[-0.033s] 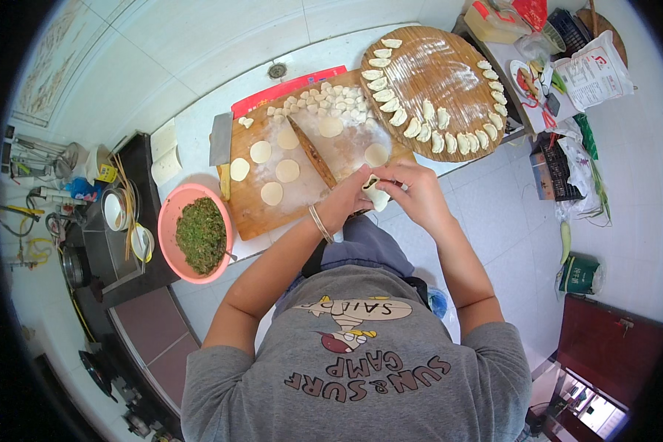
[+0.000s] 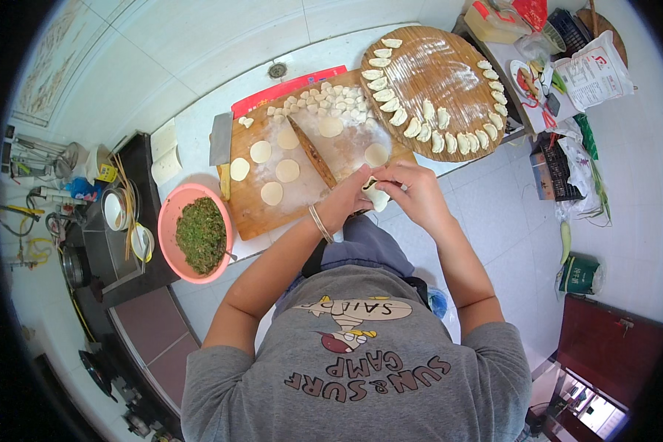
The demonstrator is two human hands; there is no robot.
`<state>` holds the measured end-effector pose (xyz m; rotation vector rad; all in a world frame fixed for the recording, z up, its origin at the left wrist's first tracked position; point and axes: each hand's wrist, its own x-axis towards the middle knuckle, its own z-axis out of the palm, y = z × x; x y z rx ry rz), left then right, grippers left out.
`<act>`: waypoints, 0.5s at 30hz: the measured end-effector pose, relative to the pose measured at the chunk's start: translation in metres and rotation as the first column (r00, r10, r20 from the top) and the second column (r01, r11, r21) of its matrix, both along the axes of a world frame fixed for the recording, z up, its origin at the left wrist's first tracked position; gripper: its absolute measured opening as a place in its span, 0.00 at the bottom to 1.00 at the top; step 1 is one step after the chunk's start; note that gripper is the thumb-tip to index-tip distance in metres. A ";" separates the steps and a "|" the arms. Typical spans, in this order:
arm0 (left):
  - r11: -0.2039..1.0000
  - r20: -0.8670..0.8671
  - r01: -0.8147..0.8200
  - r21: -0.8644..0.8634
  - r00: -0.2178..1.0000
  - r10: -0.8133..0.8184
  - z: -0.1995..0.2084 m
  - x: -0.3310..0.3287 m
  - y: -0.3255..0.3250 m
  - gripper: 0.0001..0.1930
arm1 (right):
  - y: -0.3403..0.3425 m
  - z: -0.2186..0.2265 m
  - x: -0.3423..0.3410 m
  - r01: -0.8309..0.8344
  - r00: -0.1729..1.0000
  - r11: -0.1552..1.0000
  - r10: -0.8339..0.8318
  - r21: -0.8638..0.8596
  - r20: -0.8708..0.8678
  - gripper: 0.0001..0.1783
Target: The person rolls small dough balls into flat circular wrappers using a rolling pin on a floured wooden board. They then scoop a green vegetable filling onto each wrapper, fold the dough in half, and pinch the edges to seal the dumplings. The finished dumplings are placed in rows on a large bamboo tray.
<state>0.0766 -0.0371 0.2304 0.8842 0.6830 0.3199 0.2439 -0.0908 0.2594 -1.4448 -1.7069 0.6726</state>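
Between my two hands, just off the front edge of the floured cutting board (image 2: 252, 214), is a partly folded dumpling (image 2: 377, 197). Dark filling shows in its opening. My left hand (image 2: 348, 197) cradles it from the left, and my right hand (image 2: 418, 190) pinches its edge from the right. Round wrappers (image 2: 288, 171) lie spread over the board, one (image 2: 376, 154) close beyond my hands. A rolling pin (image 2: 311, 153) rests slantwise there, behind my left hand. Small dough pieces (image 2: 330, 102) cover the board's far side. Finished dumplings (image 2: 426, 132) sit in rows on the round wooden board (image 2: 449, 81).
A pink bowl (image 2: 166, 250) of green filling, with a spoon handle at its rim, stands left of the board. The cleaver (image 2: 220, 140) lies at the board's left edge. At right are a side table with a plate (image 2: 521, 71) and a white sack (image 2: 593, 71).
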 end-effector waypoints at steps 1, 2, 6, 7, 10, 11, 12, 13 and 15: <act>1.000 0.002 0.012 0.012 1.000 -0.012 -0.001 0.000 0.000 0.31 | 0.000 -0.004 0.000 -0.018 1.000 0.999 0.018 0.030 0.000 0.06; 0.999 0.003 0.024 0.024 1.000 -0.024 -0.003 0.000 0.000 0.32 | -0.001 -0.008 0.000 -0.016 1.000 0.998 0.014 0.068 0.023 0.06; 0.997 0.046 0.070 0.021 0.996 -0.071 -0.009 -0.001 0.003 0.33 | -0.003 -0.012 0.000 0.025 0.998 0.991 -0.031 0.133 0.047 0.06; 0.998 0.108 0.045 -0.033 0.993 -0.042 -0.009 -0.001 0.002 0.33 | -0.004 -0.011 0.000 0.044 0.998 0.991 -0.049 0.128 0.036 0.06; 0.992 0.241 0.020 -0.128 0.971 0.011 -0.006 -0.001 -0.001 0.34 | -0.005 -0.003 -0.002 0.065 0.998 0.994 -0.064 0.090 -0.022 0.06; 0.993 0.254 0.033 -0.113 0.967 -0.003 -0.007 -0.001 -0.002 0.34 | -0.003 -0.002 -0.002 0.044 0.999 0.990 -0.042 0.135 -0.015 0.06; 0.994 0.268 0.047 -0.099 0.963 -0.018 -0.009 -0.001 -0.003 0.34 | -0.002 -0.001 -0.002 0.023 1.000 0.984 -0.022 0.177 -0.007 0.06; 0.994 0.252 0.048 -0.094 0.967 -0.023 -0.009 -0.001 -0.003 0.34 | -0.001 -0.001 -0.002 0.002 1.000 0.976 -0.002 0.219 0.001 0.06; 0.995 0.222 0.050 -0.082 0.975 -0.030 -0.010 -0.001 -0.002 0.34 | -0.002 0.000 -0.001 -0.049 0.999 0.985 0.050 0.167 -0.005 0.07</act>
